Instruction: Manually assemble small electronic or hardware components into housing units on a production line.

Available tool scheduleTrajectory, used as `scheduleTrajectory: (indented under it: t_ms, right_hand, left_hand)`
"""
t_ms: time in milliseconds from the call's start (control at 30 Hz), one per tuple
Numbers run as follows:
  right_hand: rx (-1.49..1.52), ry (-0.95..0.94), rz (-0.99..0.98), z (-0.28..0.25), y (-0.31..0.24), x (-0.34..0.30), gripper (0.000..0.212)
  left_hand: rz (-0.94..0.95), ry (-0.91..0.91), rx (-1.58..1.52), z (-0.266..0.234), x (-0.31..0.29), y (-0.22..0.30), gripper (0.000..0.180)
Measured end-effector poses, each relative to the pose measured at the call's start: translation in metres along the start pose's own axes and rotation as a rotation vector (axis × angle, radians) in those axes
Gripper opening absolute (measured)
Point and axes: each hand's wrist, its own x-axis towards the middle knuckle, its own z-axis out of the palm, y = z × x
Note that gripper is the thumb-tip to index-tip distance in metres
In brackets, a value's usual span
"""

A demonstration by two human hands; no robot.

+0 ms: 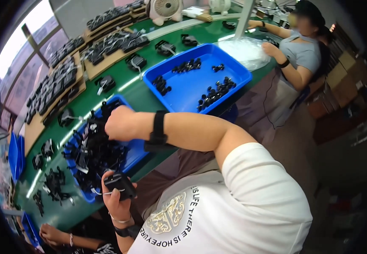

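My left hand (116, 202) is closed around a black plastic device (120, 185) with a short white cable, held near the close edge of the blue tray (140, 158). Inside that tray lies a tangled heap of black plastic parts (91, 154). My right arm reaches across to the heap, and my right hand (122, 122) is over its far side with the fingers curled in. Its fingertips are mostly hidden, so what they grip cannot be made out.
A larger blue tray (179, 95) holds several clusters of small black parts. Black devices with cables (136, 62) line the green table (128, 86); cardboard sheets bear more. A co-worker (299, 55) sits at far right beside a clear plastic bag (244, 53). Another person's hands (53, 234) show at lower left.
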Motion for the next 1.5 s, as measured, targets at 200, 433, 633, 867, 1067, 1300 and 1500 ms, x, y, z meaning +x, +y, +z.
scheduleTrajectory:
  t_ms: [200,433,633,867,1067,1300,1500]
  right_hand:
    - [-0.132,-0.256,-0.097,-0.007,0.001,0.008,0.028]
    - [0.132,-0.1,0.003,-0.007,0.007,-0.026,0.027]
    - [0.473,0.198,0.102,0.025,0.025,-0.057,0.026]
    - [0.837,0.221,0.153,0.02,0.034,-0.099,0.018]
    - [1.224,0.144,0.268,0.008,0.028,-0.116,0.02]
    - [1.395,0.255,0.166,0.007,0.011,-0.13,0.021]
    - [1.327,0.451,0.115,0.011,-0.002,-0.136,0.017]
  left_hand:
    - [-0.017,-0.041,0.038,0.002,0.007,-0.002,0.056]
    - [-0.067,-0.029,0.064,0.004,0.005,0.0,0.055]
    - [-0.154,-0.057,0.025,0.013,0.017,0.003,0.053]
    - [-0.192,-0.002,0.025,0.023,0.033,0.004,0.046]
    - [-0.179,0.025,0.021,0.021,0.033,0.0,0.044]
    - [-0.127,0.065,-0.035,0.025,0.021,-0.002,0.042]
    - [-0.186,-0.002,-0.254,0.017,0.009,-0.013,0.043]
